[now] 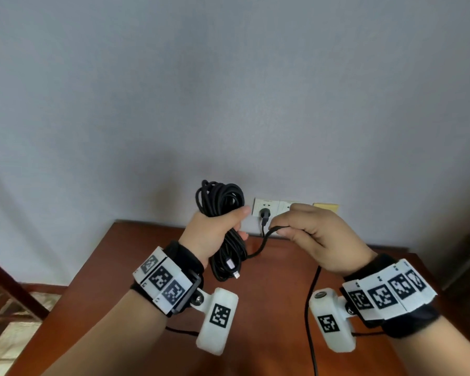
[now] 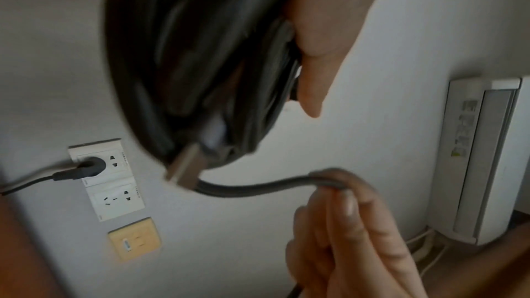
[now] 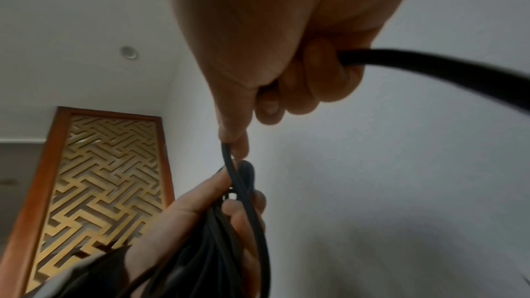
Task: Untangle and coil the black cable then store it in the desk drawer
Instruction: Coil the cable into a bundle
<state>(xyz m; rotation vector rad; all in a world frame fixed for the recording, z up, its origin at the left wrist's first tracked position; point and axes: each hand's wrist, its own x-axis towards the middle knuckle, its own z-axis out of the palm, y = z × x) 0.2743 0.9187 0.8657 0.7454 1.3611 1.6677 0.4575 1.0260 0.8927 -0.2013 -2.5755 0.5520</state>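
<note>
My left hand [image 1: 217,229] grips a thick coiled bundle of black cable [image 1: 220,196], held upright above the brown desk [image 1: 277,275]. A silver USB plug [image 1: 232,268] hangs from the bundle's lower loops; in the left wrist view this USB plug [image 2: 186,167] shows close up below the coil [image 2: 195,53]. My right hand [image 1: 307,234] pinches the loose strand [image 1: 263,240] running out of the bundle, and the rest of the cable [image 1: 310,308] trails from that hand down across the desk. The right wrist view shows the right hand's fingers [image 3: 309,80] curled round the strand [image 3: 430,62]. No drawer is in view.
White wall sockets [image 1: 266,207] sit just above the desk's far edge, one with a dark plug [image 1: 264,214] and its cord in it. A yellow plate [image 1: 326,206] is beside them. A standing air conditioner [image 2: 482,158] is at the right, a wooden lattice panel [image 3: 94,189] at the left.
</note>
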